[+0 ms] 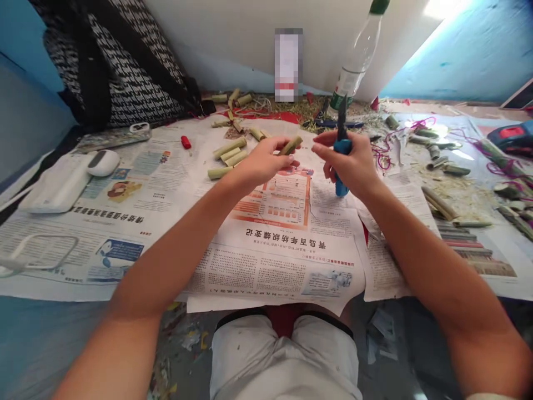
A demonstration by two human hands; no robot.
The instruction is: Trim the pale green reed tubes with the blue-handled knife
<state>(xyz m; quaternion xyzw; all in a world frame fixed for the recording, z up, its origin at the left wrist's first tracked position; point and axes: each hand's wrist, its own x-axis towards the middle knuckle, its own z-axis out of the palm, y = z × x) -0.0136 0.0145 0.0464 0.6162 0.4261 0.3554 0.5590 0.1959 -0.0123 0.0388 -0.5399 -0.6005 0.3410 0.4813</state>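
Note:
My left hand (266,161) pinches a short green tube piece (291,145) by its end, holding it above the newspaper (266,244). My right hand (352,161) is closed round a blue-handled knife (342,147), its dark blade pointing up and away. The two hands are close together, about a hand's width apart. A small pile of similar cut green tubes (229,153) lies on the paper just left of my left hand.
A clear plastic bottle (356,61) leans at the back. More green tubes, shavings and purple string (449,161) litter the right side. A white mouse (102,162) and white device lie left; a black-and-white bag (120,72) stands behind.

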